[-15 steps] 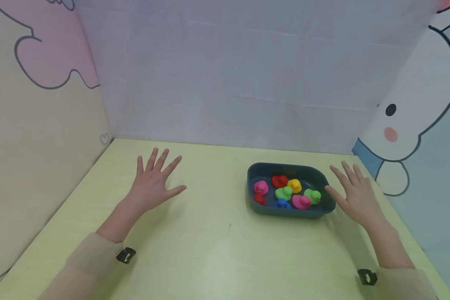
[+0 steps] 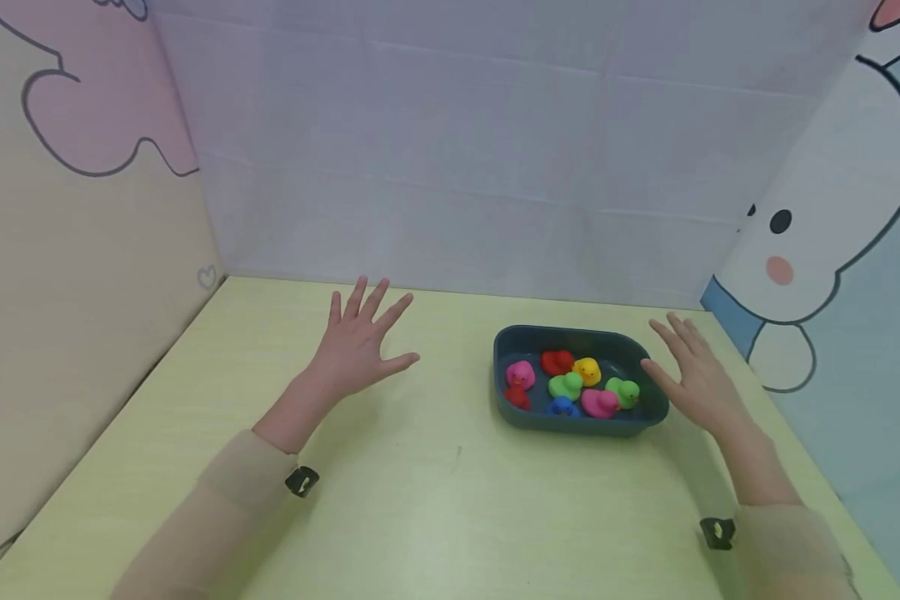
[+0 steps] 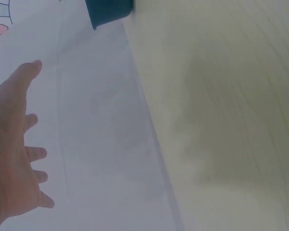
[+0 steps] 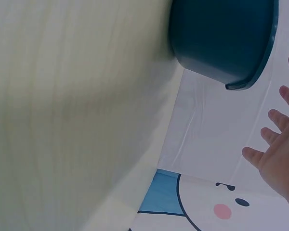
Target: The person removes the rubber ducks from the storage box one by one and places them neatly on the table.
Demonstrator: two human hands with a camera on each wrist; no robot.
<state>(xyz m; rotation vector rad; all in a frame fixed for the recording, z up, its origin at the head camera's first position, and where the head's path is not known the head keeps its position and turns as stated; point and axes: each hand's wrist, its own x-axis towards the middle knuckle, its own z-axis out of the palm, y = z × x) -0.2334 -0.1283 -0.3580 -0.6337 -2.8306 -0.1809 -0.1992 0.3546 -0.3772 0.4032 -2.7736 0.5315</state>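
A dark blue-green plastic basin (image 2: 510, 412) stands right of the middle of the table, holding several small rubber ducks. Among them are a yellow duck (image 2: 587, 372), a blue duck (image 2: 563, 407), a pink duck (image 2: 600, 404) and a green duck (image 2: 566, 386). My left hand (image 2: 348, 354) hovers over the table to the left of the basin, fingers spread and holding nothing. By the basin's right end is my right hand (image 2: 701, 387), fingers extended, its thumb overlapping the rim in the head view. The basin's outer wall (image 4: 221, 33) shows near the right fingers in the right wrist view.
The pale wooden table (image 2: 435, 517) meets a whitish sheet (image 2: 457, 167) along its back edge. Cartoon-printed panels (image 2: 855, 350) stand at the right and left sides. Small dark devices (image 2: 302, 481) are strapped at both sleeve cuffs.
My left hand has moved right and slightly away from me, closer to the basin. My right hand has shifted a little left and forward. The basin and ducks stay put.
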